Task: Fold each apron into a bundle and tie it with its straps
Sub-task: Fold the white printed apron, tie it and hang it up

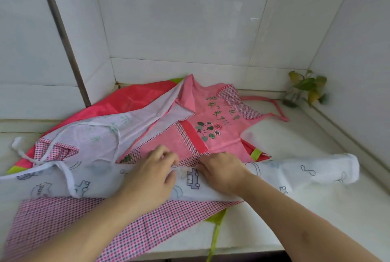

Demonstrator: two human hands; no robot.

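Left hand [156,168] and right hand [221,168] side by side at the middle of the bench [295,215], fingers [168,157] curled down onto the far edge of the white apron [274,175]; both appear to pinch that edge where it meets the checked hem behind it, though the fingertips are tucked under and the exact hold is hard to read. The white apron, printed with little cars, lies as a long band across the bench from left edge to right, its right end already rolled into a soft tube; hands at the centre likely so the roll or fold comes toward the person evenly. One of its white straps [69,177] trails loose near the left, free for tying. Under and behind it, a pink apron [217,118] with green print spread flat toward the back wall, pink strap [272,105] looping off to the right. A red apron [135,97] with green trim underneath all, reaching the back left corner. Small plant [306,88] in a glass jar stands in the back right corner; jar contents blurred.
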